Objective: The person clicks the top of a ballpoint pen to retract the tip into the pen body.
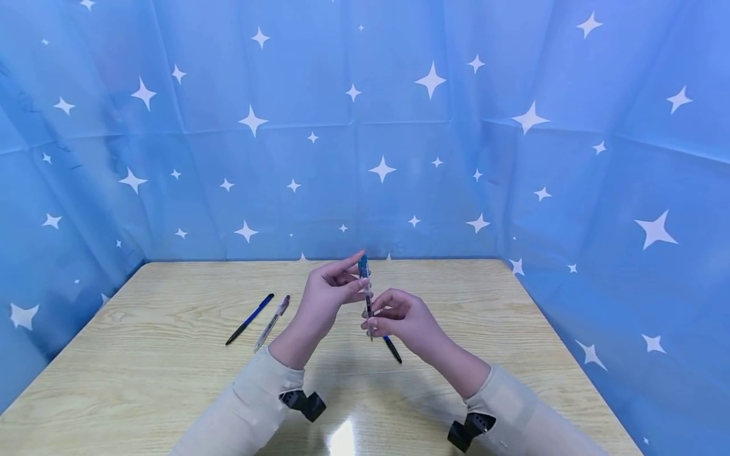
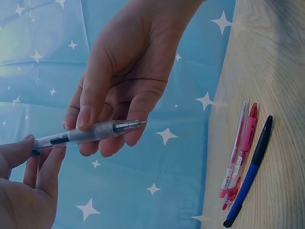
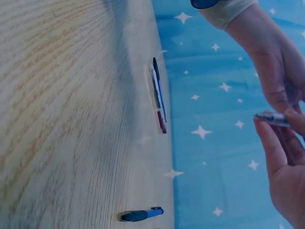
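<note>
Both hands hold one translucent ballpoint pen [image 1: 369, 306] above the table, its teal top up and its metal tip pointing down in the head view. My left hand [image 1: 321, 296] pinches the upper end between thumb and fingers. Lower on the barrel, close to the tip, the thumb and fingers of my right hand [image 1: 412, 322] grip it. The left wrist view shows the clear barrel [image 2: 97, 133] with the right thumb lying across it. From the right wrist, the pen's tip [image 3: 267, 117] appears by the right fingertips.
Left on the wooden table [image 1: 142, 354] lie a blue-and-black pen [image 1: 249, 320] and a clear pen with a purplish end [image 1: 272, 323]. Another blue-and-black pen [image 2: 249, 174] lies beside two pinkish-red pens [image 2: 248, 129]. A blue star-patterned curtain [image 1: 319, 158] surrounds the table.
</note>
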### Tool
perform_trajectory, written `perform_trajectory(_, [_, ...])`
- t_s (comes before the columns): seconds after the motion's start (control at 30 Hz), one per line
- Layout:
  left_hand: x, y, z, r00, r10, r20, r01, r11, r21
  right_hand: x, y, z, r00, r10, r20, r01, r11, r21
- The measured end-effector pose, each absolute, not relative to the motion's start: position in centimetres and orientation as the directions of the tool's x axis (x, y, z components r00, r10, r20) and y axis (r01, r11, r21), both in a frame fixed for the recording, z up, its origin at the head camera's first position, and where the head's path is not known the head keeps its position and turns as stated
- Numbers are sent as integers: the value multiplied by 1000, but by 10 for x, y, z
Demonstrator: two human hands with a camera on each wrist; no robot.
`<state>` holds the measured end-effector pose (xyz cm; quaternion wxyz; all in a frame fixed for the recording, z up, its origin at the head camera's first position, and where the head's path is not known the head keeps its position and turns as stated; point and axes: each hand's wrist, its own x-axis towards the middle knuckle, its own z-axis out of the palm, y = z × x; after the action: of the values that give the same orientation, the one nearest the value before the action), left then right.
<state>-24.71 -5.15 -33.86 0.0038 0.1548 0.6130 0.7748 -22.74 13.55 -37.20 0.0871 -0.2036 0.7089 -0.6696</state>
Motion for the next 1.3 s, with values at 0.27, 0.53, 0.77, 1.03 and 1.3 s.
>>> perform_trajectory(0.27, [-246,-50,-338,-955,191,229,177,-254,951,-226,137,-373,-905,-402,143,-161,10,-987])
perform_trajectory(0.53, [-247,-48,-338,-955,173,240,196,-239,951,-226,138,-374,-905,-405,128,-148,20,-989])
perform_trajectory(0.77, [-246,-48,-337,-956,194,222,178,-218,960,-225,140,-374,-907,-402,123,-148,32,-988])
perform_trajectory(1.03, [-247,-43,-336,-947,220,234,195,-187,963,-226,147,-375,-912,-397,109,-144,60,-988])
perform_trajectory(1.3, [-250,-25,-338,-929,265,257,215,-179,960,-224,165,-371,-932,-350,94,-150,136,-979])
